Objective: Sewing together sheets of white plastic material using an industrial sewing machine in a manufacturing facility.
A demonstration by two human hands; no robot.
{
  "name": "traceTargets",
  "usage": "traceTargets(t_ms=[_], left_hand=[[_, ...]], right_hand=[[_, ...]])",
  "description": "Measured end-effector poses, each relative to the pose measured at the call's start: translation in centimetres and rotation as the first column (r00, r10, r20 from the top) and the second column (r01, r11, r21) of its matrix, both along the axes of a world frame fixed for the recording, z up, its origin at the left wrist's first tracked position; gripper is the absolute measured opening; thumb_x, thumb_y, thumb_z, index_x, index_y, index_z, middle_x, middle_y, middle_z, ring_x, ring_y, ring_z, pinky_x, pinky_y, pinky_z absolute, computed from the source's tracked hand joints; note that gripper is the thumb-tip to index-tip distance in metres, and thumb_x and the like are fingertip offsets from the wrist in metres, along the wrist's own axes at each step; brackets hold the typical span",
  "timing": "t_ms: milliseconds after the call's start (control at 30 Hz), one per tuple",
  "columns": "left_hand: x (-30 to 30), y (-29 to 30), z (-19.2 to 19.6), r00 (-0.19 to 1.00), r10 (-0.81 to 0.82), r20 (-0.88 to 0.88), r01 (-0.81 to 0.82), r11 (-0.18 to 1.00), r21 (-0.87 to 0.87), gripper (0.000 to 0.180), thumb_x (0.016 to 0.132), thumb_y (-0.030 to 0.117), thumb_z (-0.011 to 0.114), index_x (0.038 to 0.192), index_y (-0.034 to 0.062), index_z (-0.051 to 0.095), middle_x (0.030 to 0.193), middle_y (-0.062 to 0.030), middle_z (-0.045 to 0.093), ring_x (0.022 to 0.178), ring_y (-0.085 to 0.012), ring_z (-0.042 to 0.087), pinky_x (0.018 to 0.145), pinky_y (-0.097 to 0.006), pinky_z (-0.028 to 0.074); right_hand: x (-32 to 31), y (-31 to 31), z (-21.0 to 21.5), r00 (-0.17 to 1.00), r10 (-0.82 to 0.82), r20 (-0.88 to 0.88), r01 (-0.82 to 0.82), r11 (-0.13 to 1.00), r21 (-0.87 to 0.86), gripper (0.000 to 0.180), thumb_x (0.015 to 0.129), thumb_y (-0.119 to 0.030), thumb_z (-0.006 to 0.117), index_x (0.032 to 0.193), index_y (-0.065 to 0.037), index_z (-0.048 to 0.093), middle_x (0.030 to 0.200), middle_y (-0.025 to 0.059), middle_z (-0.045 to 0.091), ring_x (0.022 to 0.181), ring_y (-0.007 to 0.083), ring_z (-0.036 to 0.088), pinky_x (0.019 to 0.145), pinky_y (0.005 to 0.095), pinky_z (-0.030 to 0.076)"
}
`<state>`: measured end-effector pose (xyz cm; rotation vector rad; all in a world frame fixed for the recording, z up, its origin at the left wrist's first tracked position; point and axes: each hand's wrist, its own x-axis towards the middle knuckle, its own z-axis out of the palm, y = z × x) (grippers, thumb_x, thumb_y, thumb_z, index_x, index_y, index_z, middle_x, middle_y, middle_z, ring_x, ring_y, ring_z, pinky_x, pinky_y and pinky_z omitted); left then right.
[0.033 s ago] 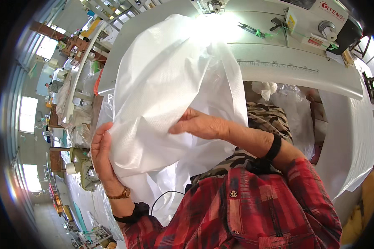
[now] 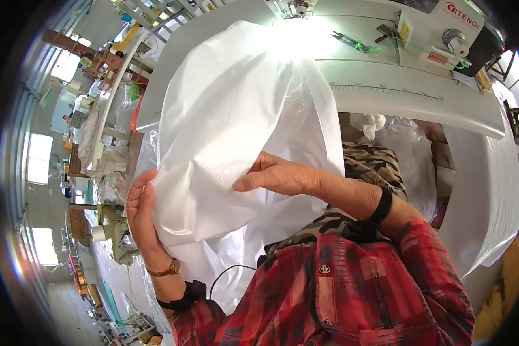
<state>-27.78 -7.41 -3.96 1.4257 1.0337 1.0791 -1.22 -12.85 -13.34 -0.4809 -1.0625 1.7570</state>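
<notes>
A large white woven plastic sheet (image 2: 219, 109) hangs in folds from the brightly lit sewing machine needle area (image 2: 294, 34) down over the table's front edge and my lap. At its left edge my left hand (image 2: 141, 210) grips the sheet, the thumb lying along the border. My right hand (image 2: 279, 175) reaches across from the right and holds a fold near the sheet's middle. Its thumb lies on top, and its other fingers are partly hidden by the material.
Thread snips (image 2: 350, 41) lie on the table right of the lamp glow, near a bobbin winder (image 2: 383, 33). A ruler strip (image 2: 386, 91) runs along the front edge. Clear plastic (image 2: 409, 161) and white sheeting (image 2: 478, 184) hang at the right. Other workbenches (image 2: 106, 115) stand at the left.
My right hand has shifted very slightly, and the folds around it lie a little differently. My left hand is in the same place.
</notes>
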Motion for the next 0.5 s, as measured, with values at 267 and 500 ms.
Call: traceTargets(t_ms=[267,500], left_hand=[[-0.2,0.0,-0.5,0.999,-0.043,-0.020,0.043,0.999,-0.018,0.024,0.095,0.015,0.059,0.115,0.0014,0.064,0.103,-0.0062,0.068,0.090,-0.0103,0.062,0.082,-0.022,0.049],[0.8,0.2,2.0,0.999,-0.025,-0.019,0.025,0.999,-0.033,0.023,0.097,0.014,0.057,0.115,0.0015,0.063,0.106,-0.0077,0.068,0.093,-0.0123,0.063,0.086,-0.025,0.050]], right_hand=[[0.7,2.4,-0.8,0.966,-0.224,-0.131,0.241,0.962,0.128,0.067,0.087,-0.042,0.067,0.138,-0.005,0.045,0.130,0.0084,0.056,0.122,0.0205,0.049,0.104,0.0345,0.038],[-0.6,3.0,-1.7,0.953,0.261,-0.153,-0.265,0.964,-0.005,0.067,0.083,-0.040,0.071,0.135,-0.003,0.049,0.120,0.0108,0.059,0.108,0.0250,0.055,0.087,0.0379,0.051]])
